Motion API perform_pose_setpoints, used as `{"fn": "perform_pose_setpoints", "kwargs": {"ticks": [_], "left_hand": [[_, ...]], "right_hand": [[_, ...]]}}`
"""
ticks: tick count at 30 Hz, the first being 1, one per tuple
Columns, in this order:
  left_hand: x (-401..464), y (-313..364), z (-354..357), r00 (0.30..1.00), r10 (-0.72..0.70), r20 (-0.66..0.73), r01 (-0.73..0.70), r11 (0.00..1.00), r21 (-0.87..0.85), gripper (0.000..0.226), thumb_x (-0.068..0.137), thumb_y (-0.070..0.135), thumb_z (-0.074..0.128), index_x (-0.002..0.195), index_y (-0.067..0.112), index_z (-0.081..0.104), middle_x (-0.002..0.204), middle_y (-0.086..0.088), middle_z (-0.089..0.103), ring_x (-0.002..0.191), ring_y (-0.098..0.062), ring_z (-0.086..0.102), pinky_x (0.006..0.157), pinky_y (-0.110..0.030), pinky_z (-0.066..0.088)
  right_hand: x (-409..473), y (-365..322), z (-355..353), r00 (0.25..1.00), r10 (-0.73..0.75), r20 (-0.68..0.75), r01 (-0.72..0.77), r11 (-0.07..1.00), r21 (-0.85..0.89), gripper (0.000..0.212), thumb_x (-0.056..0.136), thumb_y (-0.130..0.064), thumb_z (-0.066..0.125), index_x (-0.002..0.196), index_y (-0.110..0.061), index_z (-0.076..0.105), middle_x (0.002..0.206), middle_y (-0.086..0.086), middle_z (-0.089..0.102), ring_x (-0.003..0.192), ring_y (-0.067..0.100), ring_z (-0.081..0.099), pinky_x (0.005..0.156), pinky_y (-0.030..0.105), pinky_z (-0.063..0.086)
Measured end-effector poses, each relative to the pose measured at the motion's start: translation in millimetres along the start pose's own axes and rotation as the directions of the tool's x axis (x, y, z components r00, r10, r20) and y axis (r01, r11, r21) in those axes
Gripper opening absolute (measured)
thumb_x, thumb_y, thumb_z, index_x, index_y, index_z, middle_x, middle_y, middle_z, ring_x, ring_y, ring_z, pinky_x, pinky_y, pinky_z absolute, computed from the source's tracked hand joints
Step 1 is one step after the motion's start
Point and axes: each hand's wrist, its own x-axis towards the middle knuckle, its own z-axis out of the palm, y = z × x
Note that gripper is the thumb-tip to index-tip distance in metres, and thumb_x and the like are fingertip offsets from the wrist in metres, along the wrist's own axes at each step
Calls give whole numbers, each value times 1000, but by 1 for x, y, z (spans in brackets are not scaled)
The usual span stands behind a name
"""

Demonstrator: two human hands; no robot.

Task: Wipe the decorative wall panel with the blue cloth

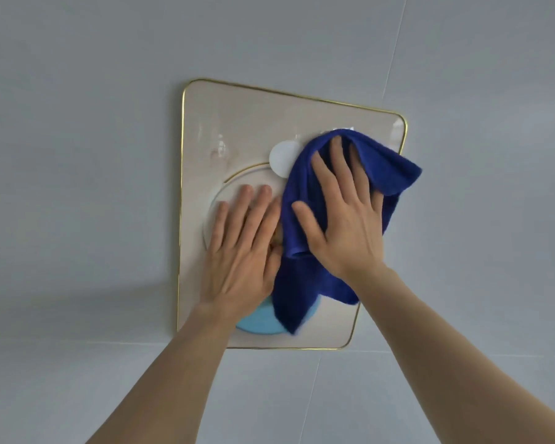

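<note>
Clearly soft and limp, the blue cloth [305, 283] bunches toward the panel [231, 123]'s three o'clock under the spread right hand [343, 219]; the left hand [241, 251], spread flat, steadies the panel.

You see the cream wall panel [237, 123] with its thin gold rim, mounted flat on the wall; the bunched, deep-blue cloth [305, 283] lies against its right half.

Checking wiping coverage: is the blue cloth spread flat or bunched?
Bunched: the blue cloth shows folds under the right hand, one end hanging loose.
</note>
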Motion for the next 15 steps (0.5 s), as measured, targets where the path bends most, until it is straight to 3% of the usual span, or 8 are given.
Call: {"fn": "perform_pose_setpoints", "kwargs": {"ticks": [3, 8, 12, 15], "left_hand": [[-1, -3, 14, 999, 0, -34, 2, 999, 37, 63, 108, 36, 29, 165, 14, 14, 173, -4, 9, 162, -28, 9, 131, -53, 10], [1, -3, 22, 997, 9, -75, -6, 999, 51, 63, 108, 41, 22, 165, 15, 14, 172, -4, 10, 161, -29, 14, 130, -54, 14], [1, -5, 19, 998, 18, -60, -19, 1000, -13, 64, 107, 42, 15, 164, 14, 16, 173, -5, 12, 161, -29, 13, 130, -54, 12], [1, -5, 16, 998, 10, -62, -15, 997, -71, 64, 107, 41, 14, 164, 12, 19, 173, -7, 17, 161, -28, 12, 130, -54, 13]], "right_hand": [[-8, 2, 30, 997, 47, -63, -53, 994, -100, 69, 102, -56, 42, 160, -23, 31, 172, 10, 22, 158, 29, 19, 118, 48, 27], [-17, 3, 48, 991, 106, -79, -112, 991, -68, 67, 104, -56, 28, 162, -21, 26, 173, 11, 16, 159, 31, 15, 108, 45, 44], [-32, 0, 56, 991, 104, -82, -106, 994, -29, 65, 107, -48, 26, 163, -14, 23, 173, 12, 12, 161, 26, 7, 119, 39, 33], [-66, -1, 65, 999, 50, 5, -50, 999, 3, 63, 107, -38, 29, 163, -9, 19, 174, 0, -5, 158, 13, -11, 127, 25, 11]]}}
